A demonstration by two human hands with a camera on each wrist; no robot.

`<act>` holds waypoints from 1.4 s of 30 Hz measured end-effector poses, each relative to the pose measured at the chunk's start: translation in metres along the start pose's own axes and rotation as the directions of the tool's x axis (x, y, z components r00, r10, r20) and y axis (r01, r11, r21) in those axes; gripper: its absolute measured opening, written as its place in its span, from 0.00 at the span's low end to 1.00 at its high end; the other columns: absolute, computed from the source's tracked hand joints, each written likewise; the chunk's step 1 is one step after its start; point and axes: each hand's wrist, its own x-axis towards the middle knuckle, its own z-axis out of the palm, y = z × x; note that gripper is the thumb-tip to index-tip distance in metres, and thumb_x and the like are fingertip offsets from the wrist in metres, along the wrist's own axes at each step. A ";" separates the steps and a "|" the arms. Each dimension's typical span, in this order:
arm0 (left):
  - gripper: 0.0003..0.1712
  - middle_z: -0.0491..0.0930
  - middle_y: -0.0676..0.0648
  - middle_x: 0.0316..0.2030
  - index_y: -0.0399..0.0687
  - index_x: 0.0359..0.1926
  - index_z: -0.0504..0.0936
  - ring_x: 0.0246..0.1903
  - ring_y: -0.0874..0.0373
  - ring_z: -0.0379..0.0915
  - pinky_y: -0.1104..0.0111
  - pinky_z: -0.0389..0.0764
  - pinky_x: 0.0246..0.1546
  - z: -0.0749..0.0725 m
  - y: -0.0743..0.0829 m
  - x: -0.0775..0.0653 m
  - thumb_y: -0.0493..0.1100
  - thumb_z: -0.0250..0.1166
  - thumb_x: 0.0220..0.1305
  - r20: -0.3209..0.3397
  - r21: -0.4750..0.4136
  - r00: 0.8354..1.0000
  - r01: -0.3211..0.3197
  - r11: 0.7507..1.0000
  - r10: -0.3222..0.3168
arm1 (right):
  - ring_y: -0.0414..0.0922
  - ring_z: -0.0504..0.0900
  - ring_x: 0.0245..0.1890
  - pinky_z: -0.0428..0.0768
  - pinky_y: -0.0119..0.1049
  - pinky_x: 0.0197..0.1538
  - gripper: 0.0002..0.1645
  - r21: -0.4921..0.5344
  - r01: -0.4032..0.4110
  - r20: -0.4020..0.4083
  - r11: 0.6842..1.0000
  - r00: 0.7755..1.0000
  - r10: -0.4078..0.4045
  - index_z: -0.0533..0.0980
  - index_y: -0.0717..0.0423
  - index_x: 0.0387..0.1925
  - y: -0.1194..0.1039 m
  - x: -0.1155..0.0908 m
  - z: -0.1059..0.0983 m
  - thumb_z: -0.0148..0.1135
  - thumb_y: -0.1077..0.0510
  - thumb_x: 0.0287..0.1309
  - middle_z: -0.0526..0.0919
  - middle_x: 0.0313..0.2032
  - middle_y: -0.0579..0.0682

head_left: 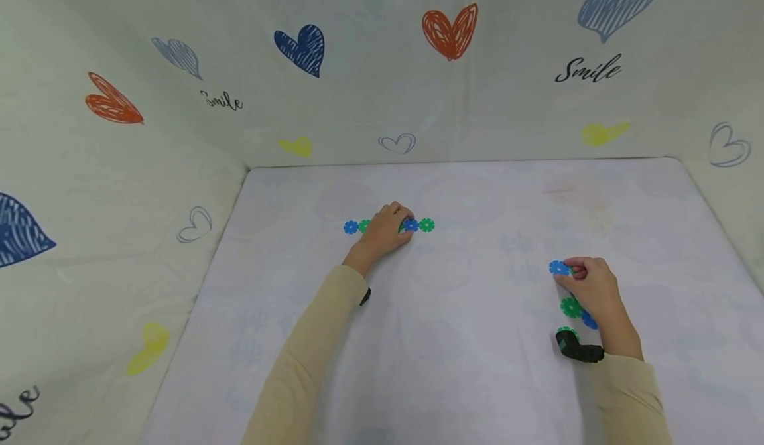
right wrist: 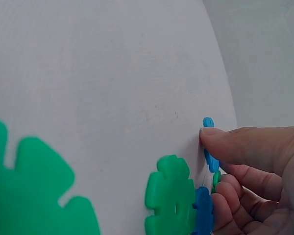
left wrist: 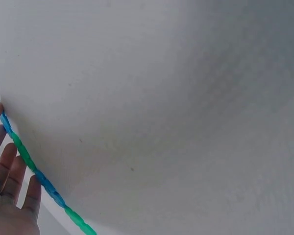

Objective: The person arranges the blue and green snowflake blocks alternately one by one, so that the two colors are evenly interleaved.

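A straight row of linked, notched plastic building discs in alternating blue and green lies towards the far side of the table. My left hand (head_left: 384, 228) is over this row and pinches a blue disc (head_left: 410, 225) near its right end, with a green disc (head_left: 426, 225) beyond it. In the left wrist view, fingers lie along the linked chain (left wrist: 48, 185). On the right, my right hand (head_left: 593, 289) pinches a blue disc (head_left: 558, 268) between thumb and fingers. A green disc (right wrist: 216, 180) shows just behind it, partly hidden by the fingers.
Beside my right wrist are a green disc (head_left: 571, 308) and a blue disc (head_left: 589, 319), touching. Another green disc (head_left: 567, 332) shows behind the black wrist camera (head_left: 577, 347). The white table (head_left: 465, 352) meets a heart-printed cloth wall (head_left: 358, 100) at the back and sides.
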 end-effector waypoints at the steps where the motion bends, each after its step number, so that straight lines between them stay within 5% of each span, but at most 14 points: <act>1: 0.20 0.69 0.48 0.53 0.50 0.55 0.73 0.54 0.53 0.64 0.61 0.67 0.59 0.000 0.000 0.000 0.49 0.60 0.63 -0.001 0.000 1.000 0.001 1.000 -0.001 | 0.59 0.66 0.43 0.70 0.49 0.43 0.27 0.001 -0.003 0.003 1.000 1.000 0.003 0.66 0.74 0.53 0.000 0.000 0.000 0.57 0.57 0.61 0.64 0.44 0.68; 42: 0.26 0.70 0.48 0.55 0.49 0.58 0.69 0.56 0.53 0.64 0.61 0.66 0.60 -0.003 0.009 0.002 0.50 0.62 0.61 0.002 -0.004 1.000 0.026 1.000 -0.026 | 0.59 0.66 0.43 0.70 0.47 0.42 0.28 0.014 -0.017 0.018 1.000 1.000 0.017 0.64 0.75 0.53 0.000 0.001 -0.001 0.56 0.57 0.60 0.64 0.43 0.68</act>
